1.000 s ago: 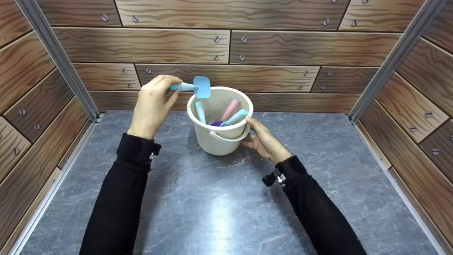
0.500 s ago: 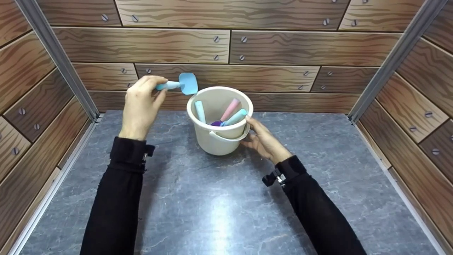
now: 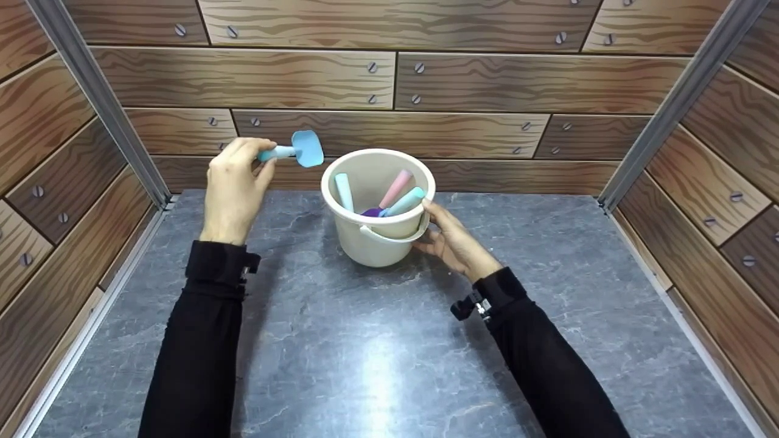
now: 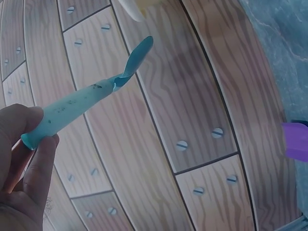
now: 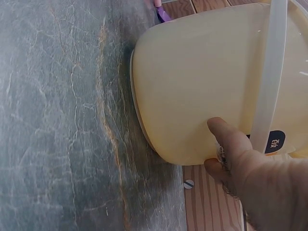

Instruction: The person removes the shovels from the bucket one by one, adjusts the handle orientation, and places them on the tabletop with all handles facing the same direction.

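Note:
My left hand (image 3: 234,176) pinches the handle end of a light blue toy shovel (image 3: 307,149), raised left of the bucket. Its blade points right; in the left wrist view the shovel (image 4: 77,103) shows dark specks on its handle. A cream bucket (image 3: 377,243) stands upright on the tabletop. At the bucket's right side my right hand (image 3: 456,243) holds it, one digit up at the rim and others against the outer wall. Inside lean a pale blue handle (image 3: 344,191), a pink handle (image 3: 397,187) and a turquoise handle (image 3: 406,201); a purple piece (image 3: 372,212) shows low down.
The bucket's white carrying handle (image 3: 389,238) hangs down in front. A purple piece (image 4: 296,141) at the left wrist view's right edge lies on the grey marbled tabletop (image 3: 341,340). Wood-patterned walls (image 3: 475,82) enclose three sides.
My left hand has carried the blue shovel left, from over the bucket's left rim to beside the bucket, dipping slightly at the end. The right hand and bucket have stayed put.

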A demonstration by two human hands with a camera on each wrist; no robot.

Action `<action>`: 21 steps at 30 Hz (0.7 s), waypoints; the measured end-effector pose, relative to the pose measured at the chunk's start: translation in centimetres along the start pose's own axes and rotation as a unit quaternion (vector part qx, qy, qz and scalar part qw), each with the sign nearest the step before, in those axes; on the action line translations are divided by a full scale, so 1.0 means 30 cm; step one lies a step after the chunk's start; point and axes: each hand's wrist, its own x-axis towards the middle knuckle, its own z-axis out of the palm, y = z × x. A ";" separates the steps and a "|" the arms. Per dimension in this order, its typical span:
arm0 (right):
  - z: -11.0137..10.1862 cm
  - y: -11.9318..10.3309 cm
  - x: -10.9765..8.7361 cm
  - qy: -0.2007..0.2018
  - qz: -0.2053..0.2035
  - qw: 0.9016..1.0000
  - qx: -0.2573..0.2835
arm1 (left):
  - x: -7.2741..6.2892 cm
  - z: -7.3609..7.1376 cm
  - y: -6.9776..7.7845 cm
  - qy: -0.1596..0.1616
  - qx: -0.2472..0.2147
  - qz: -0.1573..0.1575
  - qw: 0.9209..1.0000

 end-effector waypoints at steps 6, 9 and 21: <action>0.001 0.000 -0.003 -0.002 -0.001 1.000 0.003 | -0.016 0.010 -0.032 -0.006 0.005 -0.007 1.000; 0.001 0.001 -0.003 -0.003 0.000 1.000 0.003 | -0.027 0.016 -0.049 -0.009 0.010 -0.011 1.000; 0.000 -0.002 -0.001 -0.006 0.001 1.000 0.005 | -0.067 0.056 -0.106 -0.033 0.032 -0.030 0.998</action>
